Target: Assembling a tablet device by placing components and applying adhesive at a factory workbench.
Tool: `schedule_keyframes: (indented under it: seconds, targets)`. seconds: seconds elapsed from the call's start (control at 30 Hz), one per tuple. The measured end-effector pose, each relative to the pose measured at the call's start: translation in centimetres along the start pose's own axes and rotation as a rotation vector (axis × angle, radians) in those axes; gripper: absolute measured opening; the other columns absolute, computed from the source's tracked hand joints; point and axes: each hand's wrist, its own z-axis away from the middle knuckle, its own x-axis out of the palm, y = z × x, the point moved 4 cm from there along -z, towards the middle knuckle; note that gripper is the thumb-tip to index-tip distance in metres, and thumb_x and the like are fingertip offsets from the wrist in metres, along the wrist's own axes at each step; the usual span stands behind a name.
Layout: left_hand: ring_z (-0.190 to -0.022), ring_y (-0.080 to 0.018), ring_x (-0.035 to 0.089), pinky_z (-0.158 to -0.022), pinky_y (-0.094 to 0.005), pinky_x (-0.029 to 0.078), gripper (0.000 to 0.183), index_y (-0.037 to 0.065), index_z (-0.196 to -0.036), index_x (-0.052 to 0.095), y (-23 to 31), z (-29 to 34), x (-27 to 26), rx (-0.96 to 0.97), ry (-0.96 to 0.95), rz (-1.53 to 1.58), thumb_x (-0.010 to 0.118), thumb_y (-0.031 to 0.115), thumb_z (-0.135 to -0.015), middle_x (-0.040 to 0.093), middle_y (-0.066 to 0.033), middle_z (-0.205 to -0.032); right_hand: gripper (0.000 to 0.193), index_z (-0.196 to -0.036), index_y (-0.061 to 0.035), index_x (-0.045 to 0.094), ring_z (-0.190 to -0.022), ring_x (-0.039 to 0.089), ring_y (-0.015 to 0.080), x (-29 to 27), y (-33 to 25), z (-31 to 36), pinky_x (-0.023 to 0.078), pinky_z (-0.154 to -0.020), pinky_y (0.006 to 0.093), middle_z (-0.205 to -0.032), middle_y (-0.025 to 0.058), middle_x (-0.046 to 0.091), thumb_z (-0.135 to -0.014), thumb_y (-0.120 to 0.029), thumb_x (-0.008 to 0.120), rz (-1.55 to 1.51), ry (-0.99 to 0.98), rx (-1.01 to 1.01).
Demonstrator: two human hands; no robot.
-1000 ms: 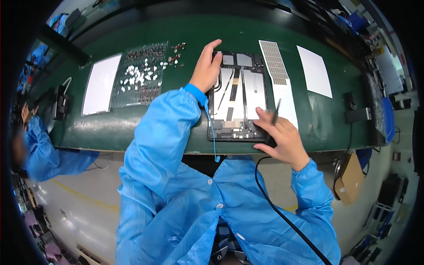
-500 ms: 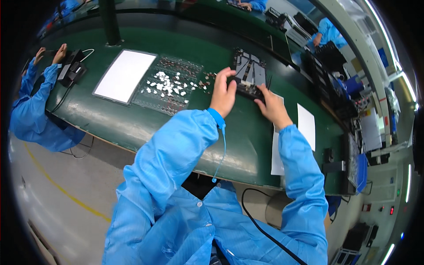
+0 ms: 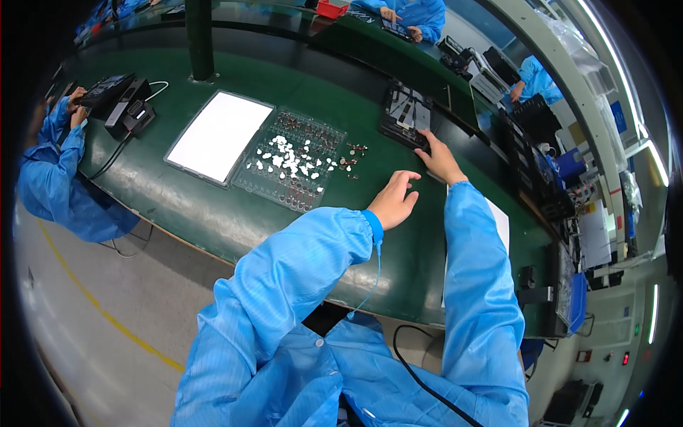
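Note:
A flat black-framed device (image 3: 408, 108) with grey panels and dark strips inside lies toward the far side of the green bench. My right hand (image 3: 442, 161) pinches its near right corner between thumb and fingers. Nearer to me, my left hand (image 3: 393, 202) hovers over the bench, holding nothing, fingers slightly bent and thumb apart. A blue wrist strap circles that wrist. To its left sits a clear compartmented tray (image 3: 274, 186) with many small round parts and white bits (image 3: 288, 158) scattered over it. Several small loose parts (image 3: 352, 156) lie beside the tray.
A white sheet in a clear-edged tray (image 3: 219, 135) lies farther left. White paper (image 3: 500, 222) is partly covered by my right arm. A black boxy unit with cable (image 3: 131, 114) stands near a co-worker (image 3: 60, 171) at left. A dark green post (image 3: 200, 43) rises behind.
My left hand has let go of the device and drawn back toward me. The device sits farther away on the bench, with my right hand still at its corner. The view has shifted.

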Motion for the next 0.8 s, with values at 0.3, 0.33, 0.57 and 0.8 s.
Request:
schedule_keyframes:
  seconds: [0.3, 0.33, 0.57, 0.8]
  targets:
    - [-0.098, -0.0258, 0.064, -0.087, -0.0390, 0.051, 0.025, 0.006, -0.116, 0.054, 0.1, 1.0, 1.6, -0.004, -0.149, -0.092, 0.058, 0.011, -0.092, 0.053, -0.0126, -0.121, 0.047, -0.126, -0.0100, 0.052, -0.102, 0.066, 0.0386, -6.9, -0.1, 17.0, 0.052, -0.086, 0.0443, -0.113, 0.0183, 0.068, -0.087, -0.030, 0.070, 0.094, -0.042, 0.235]
    - [-0.097, -0.0245, 0.064, -0.086, -0.0390, 0.051, 0.024, 0.006, -0.115, 0.054, 0.1, 1.1, 1.9, 0.005, -0.174, -0.124, 0.058, 0.011, -0.092, 0.054, -0.0123, -0.119, 0.048, -0.125, -0.0105, 0.053, -0.100, 0.066, 0.0390, -7.0, -0.1, 18.2, 0.053, -0.085, 0.0443, -0.111, 0.0192, 0.068, -0.086, -0.032, 0.070, 0.096, -0.055, 0.237]
    - [-0.089, -0.0223, 0.064, -0.082, -0.0357, 0.051, 0.024, 0.005, -0.116, 0.056, 0.0, 1.1, 1.5, 0.012, -0.204, -0.077, 0.057, 0.010, -0.093, 0.055, -0.0108, -0.116, 0.046, -0.124, -0.0115, 0.053, -0.098, 0.065, 0.0411, -7.1, 6.6, 16.6, 0.052, -0.085, 0.0446, -0.107, 0.0221, 0.068, -0.088, -0.036, 0.068, 0.075, -0.059, 0.250]
    - [-0.085, -0.0202, 0.064, -0.075, -0.0326, 0.052, 0.019, 0.004, -0.112, 0.060, -0.4, 1.0, 0.1, 0.023, -0.237, -0.036, 0.058, 0.006, -0.093, 0.057, -0.0114, -0.108, 0.047, -0.130, -0.0121, 0.050, -0.104, 0.063, 0.0414, -8.2, 0.3, 15.4, 0.051, -0.087, 0.0431, -0.116, 0.0205, 0.065, -0.088, -0.024, 0.068, -0.036, 0.065, 0.235]
